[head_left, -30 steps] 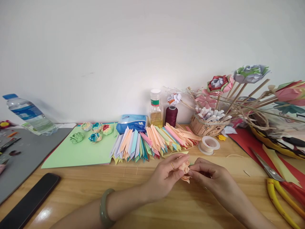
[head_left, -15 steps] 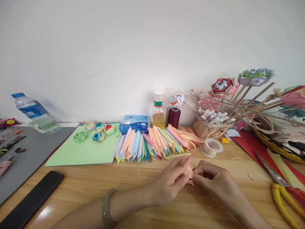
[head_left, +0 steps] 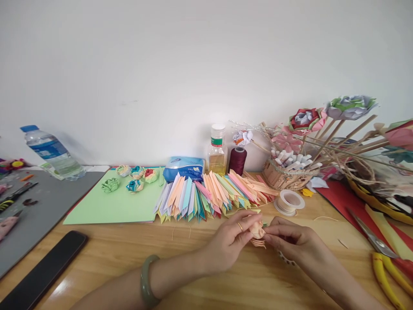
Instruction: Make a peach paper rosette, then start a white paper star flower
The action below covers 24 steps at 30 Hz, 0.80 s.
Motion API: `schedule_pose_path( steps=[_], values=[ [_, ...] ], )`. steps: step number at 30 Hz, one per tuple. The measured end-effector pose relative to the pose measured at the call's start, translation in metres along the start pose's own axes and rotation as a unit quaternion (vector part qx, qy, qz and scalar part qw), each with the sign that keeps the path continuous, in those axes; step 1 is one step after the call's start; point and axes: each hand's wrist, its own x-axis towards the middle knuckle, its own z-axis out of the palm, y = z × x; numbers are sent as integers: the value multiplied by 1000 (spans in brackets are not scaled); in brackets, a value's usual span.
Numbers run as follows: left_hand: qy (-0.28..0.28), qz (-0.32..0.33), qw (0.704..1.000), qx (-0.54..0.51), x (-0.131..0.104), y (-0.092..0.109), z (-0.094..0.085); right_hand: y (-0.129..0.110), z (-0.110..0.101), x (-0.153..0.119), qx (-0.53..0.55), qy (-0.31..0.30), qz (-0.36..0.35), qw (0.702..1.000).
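Observation:
Between both hands is a small peach-coloured folded paper flower point(head_left: 257, 231), held just above the wooden table point(head_left: 200, 284). My left hand point(head_left: 227, 241) grips it from the left, thumb below and fingers over the top. From the other side my right hand point(head_left: 290, 239) pinches its edge between thumb and fingertips. A bit of green shows behind the flower, too small to name. Past the hands lies a row of folded paper strips point(head_left: 189, 200) in many colours. A spool of pale cord point(head_left: 289, 202) rests beyond my right hand.
Several finished paper flowers point(head_left: 110, 185) sit on green paper point(head_left: 106, 209). A black phone point(head_left: 45, 269) lies at left. Yellow-handled scissors point(head_left: 376, 245) are at right. Behind stand a tissue pack point(head_left: 183, 168), a glue bottle point(head_left: 217, 150), dark red thread point(head_left: 237, 160) and a basket point(head_left: 285, 175).
The peach paper flower has turned a little between my fingers, showing more of its layered lower edge. My right hand has shifted slightly. The whole view has moved a little.

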Motion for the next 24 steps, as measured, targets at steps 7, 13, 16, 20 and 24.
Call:
schedule_pose_path(
  steps=[7,13,16,20,24],
  values=[
    [-24,-4,1000,-12,0,2,0,-7,5,-2,15,54,24,998],
    [-24,-9,1000,-15,0,2,1,-4,7,-1,-1,48,29,998],
    [-23,-18,999,-36,0,2,2,-1,10,0,-3,63,43,997],
    [-5,-65,986,-153,1,1,2,-3,6,-1,0,40,30,999],
    [22,-172,927,-334,3,-2,3,-11,-4,-4,-1,37,-42,998]
  ],
)
